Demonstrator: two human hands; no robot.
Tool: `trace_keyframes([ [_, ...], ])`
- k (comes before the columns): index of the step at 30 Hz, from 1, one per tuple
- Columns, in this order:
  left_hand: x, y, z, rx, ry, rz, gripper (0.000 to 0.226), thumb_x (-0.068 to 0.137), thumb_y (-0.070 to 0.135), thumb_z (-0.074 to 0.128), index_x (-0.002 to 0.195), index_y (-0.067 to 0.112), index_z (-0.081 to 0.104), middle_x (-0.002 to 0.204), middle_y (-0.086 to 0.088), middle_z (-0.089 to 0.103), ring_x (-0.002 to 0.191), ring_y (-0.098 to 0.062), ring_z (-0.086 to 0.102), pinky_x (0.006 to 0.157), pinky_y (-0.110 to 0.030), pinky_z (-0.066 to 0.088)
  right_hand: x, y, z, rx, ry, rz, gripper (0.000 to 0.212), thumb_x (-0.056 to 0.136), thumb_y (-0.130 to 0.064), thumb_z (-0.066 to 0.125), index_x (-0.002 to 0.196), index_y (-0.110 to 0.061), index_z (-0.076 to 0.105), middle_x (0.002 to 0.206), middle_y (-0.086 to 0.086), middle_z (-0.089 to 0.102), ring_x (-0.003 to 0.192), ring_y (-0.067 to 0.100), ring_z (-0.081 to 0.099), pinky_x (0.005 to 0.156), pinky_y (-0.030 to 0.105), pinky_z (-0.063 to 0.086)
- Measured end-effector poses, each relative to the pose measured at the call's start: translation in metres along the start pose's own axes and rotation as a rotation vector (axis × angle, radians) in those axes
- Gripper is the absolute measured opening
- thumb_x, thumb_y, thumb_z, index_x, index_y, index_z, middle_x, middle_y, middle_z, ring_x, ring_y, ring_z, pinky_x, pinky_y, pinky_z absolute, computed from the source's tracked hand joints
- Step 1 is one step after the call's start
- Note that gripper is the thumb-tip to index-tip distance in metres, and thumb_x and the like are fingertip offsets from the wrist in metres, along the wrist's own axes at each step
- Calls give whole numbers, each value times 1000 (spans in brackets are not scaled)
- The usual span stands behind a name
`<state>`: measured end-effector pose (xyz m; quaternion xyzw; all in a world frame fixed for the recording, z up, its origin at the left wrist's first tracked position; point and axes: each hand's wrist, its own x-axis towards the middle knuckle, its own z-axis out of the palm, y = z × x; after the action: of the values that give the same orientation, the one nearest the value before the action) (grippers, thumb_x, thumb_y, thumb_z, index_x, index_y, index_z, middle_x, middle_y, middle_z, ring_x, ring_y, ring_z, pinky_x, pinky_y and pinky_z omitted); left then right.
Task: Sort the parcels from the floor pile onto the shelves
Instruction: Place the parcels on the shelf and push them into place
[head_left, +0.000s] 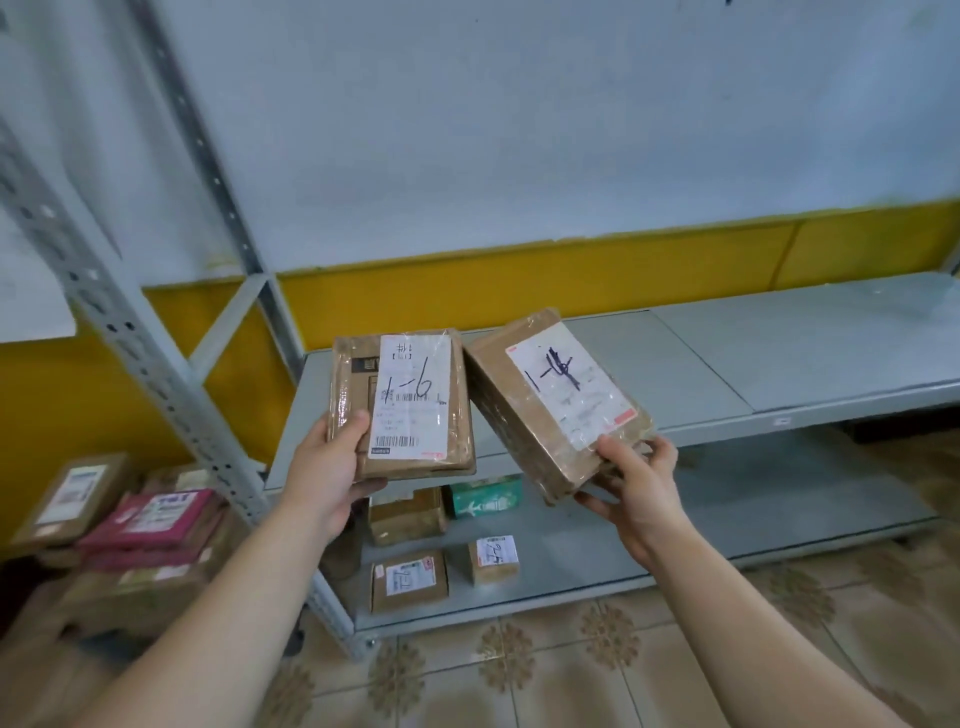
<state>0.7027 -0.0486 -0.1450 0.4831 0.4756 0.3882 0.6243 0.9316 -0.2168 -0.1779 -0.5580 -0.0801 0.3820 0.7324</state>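
White wall (519, 130) with yellow band (519, 280); patterned floor tiles (571, 675).

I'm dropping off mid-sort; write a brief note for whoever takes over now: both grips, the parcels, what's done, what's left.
The left grip holds the parcel marked 1-6 by its lower left corner; the right grip holds the parcel marked 1-4, tilted, by its lower end.
Both are in the air before the middle shelf, neither set down.
Done: several small parcels lie on the bottom shelf, at its left end.
Left: shelve these two, then, it seems, the stack of parcels beyond the upright on the left.
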Motion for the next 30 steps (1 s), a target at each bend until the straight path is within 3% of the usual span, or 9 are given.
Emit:
trace_keyframes([
  [5,-34,-11,-41,-30,45,-16,28,100,28,50,128,24,53,103,-2,75,100,-25,69,85,-53,55,-29,21,8,-108,-134,54,37,90,-10,67,114,-24,44,121,13,60,102,35,66,83,51,57],
  [9,-55,-23,-61,-9,80,-43,27,100,26,51,127,25,55,99,-1,75,96,-24,70,88,-53,53,-45,38,23,-179,-129,81,50,91,-14,67,129,-16,35,120,16,58,100,34,66,80,45,58],
  [13,-50,-32,-69,33,144,-71,28,99,24,53,126,20,56,94,-3,75,84,-22,72,67,-39,56,-25,49,38,-208,-106,112,47,95,-25,62,131,-23,32,119,11,56,107,32,63,89,49,57],
  [17,-22,-38,-61,67,199,-109,29,99,24,54,127,19,55,89,-3,76,71,-17,73,49,-30,54,23,52,56,-235,-131,151,40,94,-30,61,130,-23,47,119,8,65,104,27,66,90,49,57],
  [22,34,-42,-36,78,233,-177,34,98,26,54,131,18,53,93,-4,76,82,-23,74,59,-36,57,102,51,80,-339,-118,120,39,92,-35,62,126,-26,47,121,7,63,107,25,62,98,51,52],
  [26,78,-44,-16,93,287,-240,32,98,26,54,130,19,52,94,-6,75,84,-25,72,62,-38,57,164,54,99,-502,-85,131,82,61,-71,59,130,-27,47,123,6,61,107,28,61,97,51,51],
  [27,87,-44,-13,100,310,-251,30,98,26,54,128,19,52,92,-5,75,83,-24,71,61,-38,57,175,54,104,-559,-89,153,85,62,-74,56,131,-26,46,124,7,60,107,30,61,97,48,51],
  [30,110,-44,-12,126,355,-297,32,98,30,55,128,20,53,93,-5,74,83,-24,71,61,-38,57,201,58,116,-745,-139,164,68,88,-62,52,136,-13,47,129,13,58,113,33,57,97,41,45],
])
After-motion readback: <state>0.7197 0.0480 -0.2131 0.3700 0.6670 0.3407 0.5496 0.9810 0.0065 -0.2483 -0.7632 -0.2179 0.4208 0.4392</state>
